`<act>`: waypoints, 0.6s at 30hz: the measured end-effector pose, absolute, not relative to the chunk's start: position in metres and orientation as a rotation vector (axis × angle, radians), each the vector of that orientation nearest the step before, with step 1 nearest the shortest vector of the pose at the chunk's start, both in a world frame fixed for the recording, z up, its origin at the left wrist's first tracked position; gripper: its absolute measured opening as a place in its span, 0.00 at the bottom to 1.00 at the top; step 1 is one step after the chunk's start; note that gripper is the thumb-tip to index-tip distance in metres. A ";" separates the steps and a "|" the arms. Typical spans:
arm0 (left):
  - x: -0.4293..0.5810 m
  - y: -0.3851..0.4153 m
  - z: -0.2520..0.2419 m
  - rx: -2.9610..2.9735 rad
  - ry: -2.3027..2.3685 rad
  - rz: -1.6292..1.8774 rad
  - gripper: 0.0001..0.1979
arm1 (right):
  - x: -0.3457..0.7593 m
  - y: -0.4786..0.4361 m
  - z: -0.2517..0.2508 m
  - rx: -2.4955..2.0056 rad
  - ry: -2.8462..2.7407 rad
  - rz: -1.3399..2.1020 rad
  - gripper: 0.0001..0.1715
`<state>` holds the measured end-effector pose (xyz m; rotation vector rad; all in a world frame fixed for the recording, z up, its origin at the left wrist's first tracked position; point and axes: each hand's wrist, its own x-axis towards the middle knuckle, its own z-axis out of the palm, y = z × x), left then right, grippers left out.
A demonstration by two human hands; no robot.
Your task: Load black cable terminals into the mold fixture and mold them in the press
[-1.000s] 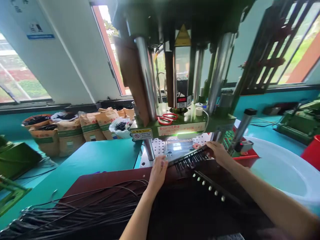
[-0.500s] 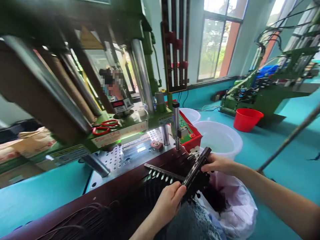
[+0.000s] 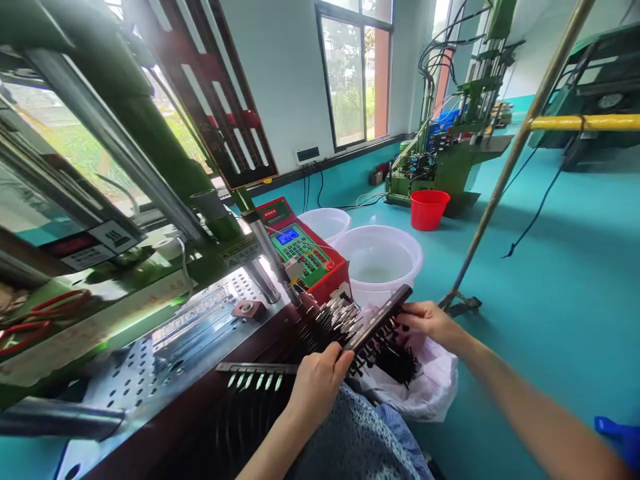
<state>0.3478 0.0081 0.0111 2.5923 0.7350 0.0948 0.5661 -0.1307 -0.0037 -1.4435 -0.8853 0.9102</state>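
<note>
Rack (image 3: 380, 320) gripped between hands, seemingly over bag (image 3: 430, 387).

No lettering is coming through clearly enough to read.
The red control panel (image 3: 320, 267) right of the press is showing a lit blue screen (image 3: 287, 236) and a dark label (image 3: 270, 215) at its far end, both too small to make out. On the press to the left, a white tag (image 3: 87, 257), a black-and-white plate (image 3: 114, 235) and a yellowish sticker (image 3: 240, 250) are blurring out. Red writing is running along a pale strip (image 3: 75, 333) on the near edge, illegible.
</note>
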 end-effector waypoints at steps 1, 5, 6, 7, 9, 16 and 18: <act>0.347 0.007 0.012 2.621 0.742 0.097 0.17 | 0.569 -0.134 0.001 -1.440 -0.897 0.890 0.20; 0.344 0.004 0.011 2.653 0.720 0.134 0.17 | 0.575 -0.136 0.012 -1.499 -0.921 0.759 0.18; 0.343 0.002 0.010 2.648 0.709 0.136 0.17 | 0.575 -0.135 0.011 -1.517 -0.918 0.718 0.17; 0.343 0.000 0.009 2.645 0.703 0.129 0.17 | 0.574 -0.133 0.009 -1.522 -0.919 0.680 0.17; 0.341 -0.004 0.009 2.655 0.703 0.098 0.16 | 0.570 -0.132 0.002 -1.507 -0.938 0.635 0.16; 0.336 -0.016 0.008 2.720 0.730 -0.039 0.16 | 0.564 -0.144 -0.009 -1.531 -1.107 0.669 0.14; 0.336 -0.018 0.006 2.745 0.732 -0.076 0.16 | 0.564 -0.148 -0.009 -1.604 -1.140 0.636 0.12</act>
